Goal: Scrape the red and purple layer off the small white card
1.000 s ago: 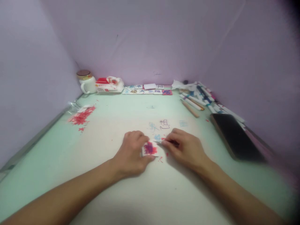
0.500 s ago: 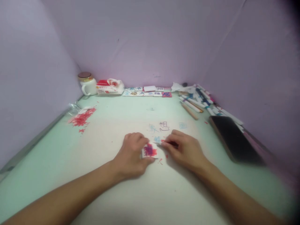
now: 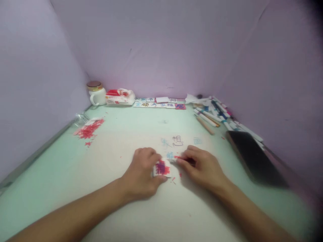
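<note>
My left hand (image 3: 143,174) steadies a small white square block (image 3: 161,167) on the table, thumb along its near edge and fingers at its far left. A dark purple character over red colouring covers the block's top. In my right hand (image 3: 203,165) is a slim carving knife (image 3: 173,160), pinched between thumb and fingers, its thin metallic tip at the block's upper right corner. Most of its handle is hidden in the hand. Several red shavings (image 3: 173,180) lie just right of the block. Blue and purple characters (image 3: 177,141) are written on the tabletop beyond my hands.
A black phone (image 3: 254,158) lies at the right, with scattered markers (image 3: 222,112) behind it. Along the back wall are rows of lettered tiles (image 3: 156,105), a tissue pack (image 3: 120,97) and a lidded white mug (image 3: 98,95). A heap of red shavings (image 3: 89,128) is at the left.
The whole view has shifted slightly, with everything sitting a little lower in the picture. Both hands keep their grips, and the knife tip stays close to the block's upper right corner.
</note>
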Action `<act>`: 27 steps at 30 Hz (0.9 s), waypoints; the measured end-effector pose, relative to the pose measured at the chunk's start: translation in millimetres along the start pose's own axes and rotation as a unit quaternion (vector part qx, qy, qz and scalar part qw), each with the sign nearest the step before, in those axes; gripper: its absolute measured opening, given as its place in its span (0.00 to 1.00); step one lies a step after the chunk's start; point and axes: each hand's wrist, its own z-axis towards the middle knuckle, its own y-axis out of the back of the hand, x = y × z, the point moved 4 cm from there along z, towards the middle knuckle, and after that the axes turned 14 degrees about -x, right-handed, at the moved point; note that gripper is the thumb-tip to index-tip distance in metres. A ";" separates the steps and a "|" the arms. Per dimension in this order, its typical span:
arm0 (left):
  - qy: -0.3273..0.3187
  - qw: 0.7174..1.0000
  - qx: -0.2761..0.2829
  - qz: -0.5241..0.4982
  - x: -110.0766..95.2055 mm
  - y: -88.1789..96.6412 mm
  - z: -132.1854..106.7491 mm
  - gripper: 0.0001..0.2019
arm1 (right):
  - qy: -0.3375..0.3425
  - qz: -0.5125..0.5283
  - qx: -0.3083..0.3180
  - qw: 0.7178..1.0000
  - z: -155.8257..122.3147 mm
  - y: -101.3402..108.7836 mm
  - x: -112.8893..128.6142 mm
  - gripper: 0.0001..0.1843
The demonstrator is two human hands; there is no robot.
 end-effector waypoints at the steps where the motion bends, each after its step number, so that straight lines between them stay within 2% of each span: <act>1: 0.000 1.000 -0.001 0.002 -0.1 0.0 -0.1 0.14 | -0.002 -0.008 -0.011 1.000 -0.6 -1.1 0.0 0.10; 4: 0.001 1.000 -0.001 0.001 0.0 -0.3 -0.6 0.14 | 0.008 -0.015 -0.004 1.000 -1.3 -2.0 2.4 0.10; 10: -0.008 1.000 -0.001 0.001 0.1 -0.8 -0.7 0.15 | 0.029 0.006 0.089 0.996 0.0 2.5 6.1 0.10; 16: -0.007 1.000 0.001 0.003 -0.1 -0.2 -0.8 0.15 | 0.019 -0.002 0.021 1.000 -2.5 1.3 4.2 0.09; 27: -0.021 1.000 0.002 0.024 -2.8 1.3 0.2 0.15 | 0.057 -0.003 0.077 0.995 -2.9 3.4 10.8 0.10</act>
